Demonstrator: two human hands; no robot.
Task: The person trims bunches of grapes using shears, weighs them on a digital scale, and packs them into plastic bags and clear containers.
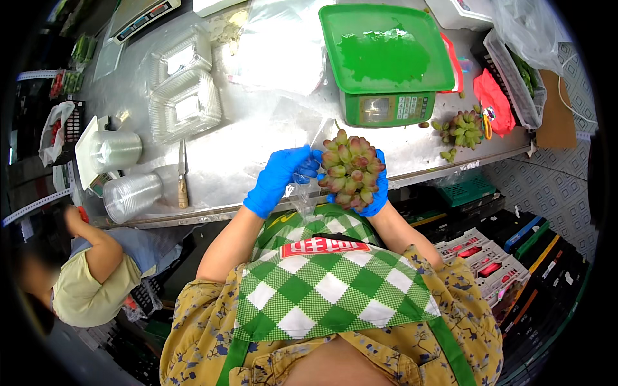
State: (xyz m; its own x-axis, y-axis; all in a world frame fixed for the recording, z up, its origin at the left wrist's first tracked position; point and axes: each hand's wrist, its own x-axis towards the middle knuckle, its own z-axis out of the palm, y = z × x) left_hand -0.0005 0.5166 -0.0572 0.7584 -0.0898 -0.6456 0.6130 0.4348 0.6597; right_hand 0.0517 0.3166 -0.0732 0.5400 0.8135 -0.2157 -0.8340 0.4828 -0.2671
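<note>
A bunch of green and reddish grapes (351,171) rests in my right hand (379,186), which sits behind and beneath it at the table's front edge. My left hand (285,173), also in a blue glove, has its fingers closed on a clear plastic bag (304,190). The bag hangs down over the table edge, and part of it spreads up above the hand. Just beyond the grapes stands a green digital scale (386,110) topped by a wet green tray (386,53). A smaller bunch of grapes (466,129) lies to the right, with loose grapes around it.
On the left are clear plastic clamshell boxes (186,106), a wooden-handled knife (182,178) and stacked clear plastic cups (133,197). Orange-handled scissors (487,128) lie by a red bag (495,103) at right. Another person (96,280) is at lower left. Crates (487,260) stand below right.
</note>
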